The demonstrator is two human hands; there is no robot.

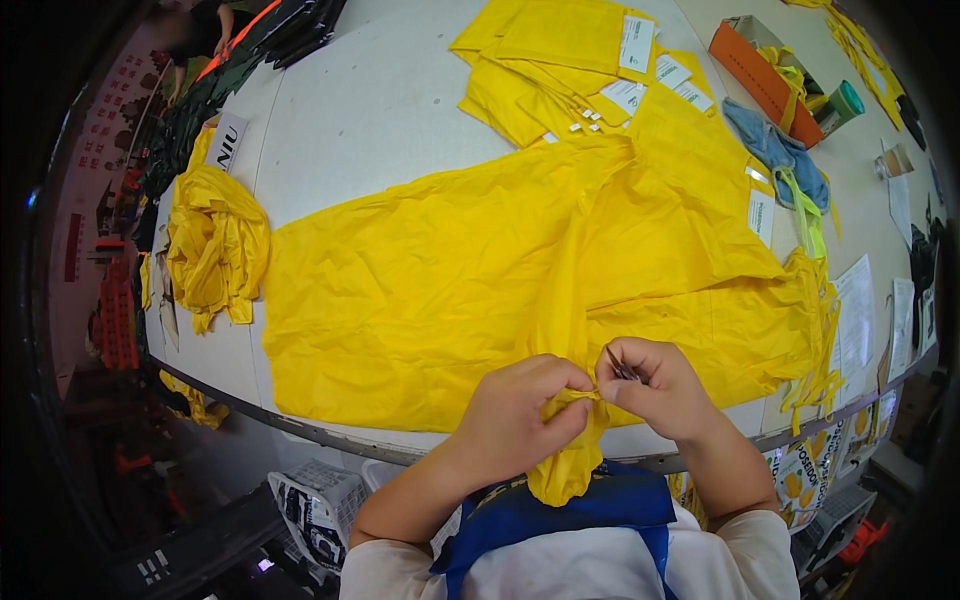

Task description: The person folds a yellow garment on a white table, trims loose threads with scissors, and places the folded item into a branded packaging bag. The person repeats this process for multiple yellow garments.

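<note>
A large yellow rain garment (420, 280) lies spread over the table, creased, with a narrow part hanging over the near edge toward my apron. My left hand (515, 415) is closed on this narrow part, pinching its edge between thumb and fingers. Right beside it, my right hand (655, 385) is curled round small metal thread snips (622, 366), partly hidden in the fingers. Its thumb and fingertips meet at the same fabric edge. A white label (760, 215) shows at the garment's far right.
Folded yellow garments (555, 70) with white tags are stacked at the back. A crumpled yellow bundle (215, 245) sits at the left. An orange box (765, 80), a blue cloth (780, 150) and a green roll (845, 100) stand at the right, near paper sheets (853, 320).
</note>
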